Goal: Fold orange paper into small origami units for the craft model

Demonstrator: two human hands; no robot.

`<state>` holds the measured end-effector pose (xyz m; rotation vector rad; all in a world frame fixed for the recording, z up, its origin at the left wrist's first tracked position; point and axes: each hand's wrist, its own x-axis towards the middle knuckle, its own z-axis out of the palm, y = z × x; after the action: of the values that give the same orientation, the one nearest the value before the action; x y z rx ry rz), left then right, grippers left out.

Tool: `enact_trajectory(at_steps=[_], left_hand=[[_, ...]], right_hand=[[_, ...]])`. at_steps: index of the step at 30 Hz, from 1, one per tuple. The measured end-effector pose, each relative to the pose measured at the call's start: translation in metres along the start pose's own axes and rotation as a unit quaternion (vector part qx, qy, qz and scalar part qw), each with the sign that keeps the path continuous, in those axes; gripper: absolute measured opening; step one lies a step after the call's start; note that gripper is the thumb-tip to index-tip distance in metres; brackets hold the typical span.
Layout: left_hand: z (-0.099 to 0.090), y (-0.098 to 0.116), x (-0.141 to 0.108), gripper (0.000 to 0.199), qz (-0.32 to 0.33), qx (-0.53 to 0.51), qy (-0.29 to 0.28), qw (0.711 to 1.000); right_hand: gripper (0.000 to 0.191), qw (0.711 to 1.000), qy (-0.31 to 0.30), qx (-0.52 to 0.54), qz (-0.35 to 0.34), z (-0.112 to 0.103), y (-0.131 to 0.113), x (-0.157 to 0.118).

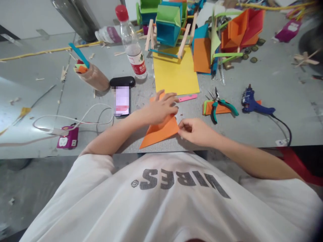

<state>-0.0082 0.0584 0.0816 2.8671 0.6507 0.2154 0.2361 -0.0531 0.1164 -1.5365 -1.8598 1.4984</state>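
Observation:
A folded orange paper (161,133) lies on the grey table close to its front edge. Across its upper part rests my left hand (161,109), palm down with the fingers apart. My right hand (190,131) pinches the paper's right corner between thumb and fingertips. Just beyond my left hand is a yellow sheet (176,72), with a pink cutter (188,97) beside its lower edge. Teal-handled pliers (217,105) lie over small orange and green papers (208,108) to the right.
A blue glue gun (254,102) with a cord lies at the right. Left are a phone (122,101), a red-capped bottle (135,50), a cup (94,78) and a purple socket (68,137). Paper-and-stick models (169,25) stand at the back, beside an orange-red one (239,30).

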Motion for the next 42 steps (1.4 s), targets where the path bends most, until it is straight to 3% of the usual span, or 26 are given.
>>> enact_trajectory(at_steps=[2, 3, 6, 8, 12, 15, 18, 22, 25, 29, 35, 42], left_hand=[[0.019, 0.012, -0.004, 0.044, 0.052, 0.007, -0.002, 0.999], [0.028, 0.017, -0.009, 0.043, 0.058, 0.014, 0.006, 0.998], [0.046, 0.028, -0.025, 0.034, 0.021, 0.025, 0.029, 0.999], [0.051, 0.030, -0.036, 0.040, -0.006, 0.013, 0.036, 0.999], [0.051, 0.029, -0.050, 0.042, -0.030, -0.010, 0.043, 0.999], [0.048, 0.027, -0.054, 0.038, -0.022, -0.019, 0.039, 0.999], [0.047, 0.023, -0.056, 0.038, -0.028, -0.006, 0.042, 0.999], [0.048, 0.018, -0.056, 0.038, -0.033, 0.017, 0.064, 0.997], [0.049, 0.018, -0.055, 0.037, -0.017, 0.033, 0.078, 0.996], [0.048, 0.023, -0.052, 0.039, 0.006, 0.064, 0.099, 0.993], [0.049, 0.025, -0.053, 0.040, 0.018, 0.076, 0.094, 0.993], [0.049, 0.023, -0.053, 0.040, 0.033, 0.080, 0.105, 0.991]], right_hand=[[0.026, 0.996, -0.068, -0.056, 0.003, -0.014, 0.008, -0.010], [0.029, 0.996, -0.065, -0.056, 0.009, -0.024, 0.012, -0.011], [0.022, 0.991, 0.080, -0.103, -0.005, -0.057, 0.019, 0.004], [0.015, 0.956, 0.163, -0.239, -0.051, -0.069, 0.022, 0.025], [0.035, 0.880, 0.172, -0.434, -0.088, -0.065, 0.029, 0.073], [0.039, 0.857, 0.175, -0.475, -0.092, -0.054, 0.041, 0.094], [0.034, 0.864, 0.191, -0.454, -0.108, -0.053, 0.054, 0.101], [0.024, 0.895, 0.172, -0.394, -0.119, -0.053, 0.062, 0.094], [0.024, 0.912, 0.138, -0.346, -0.172, -0.043, 0.063, 0.085], [0.027, 0.914, 0.130, -0.295, -0.247, -0.021, 0.066, 0.081], [0.033, 0.908, 0.206, -0.238, -0.276, -0.010, 0.068, 0.097], [0.039, 0.901, 0.282, -0.259, -0.205, -0.017, 0.069, 0.123]])
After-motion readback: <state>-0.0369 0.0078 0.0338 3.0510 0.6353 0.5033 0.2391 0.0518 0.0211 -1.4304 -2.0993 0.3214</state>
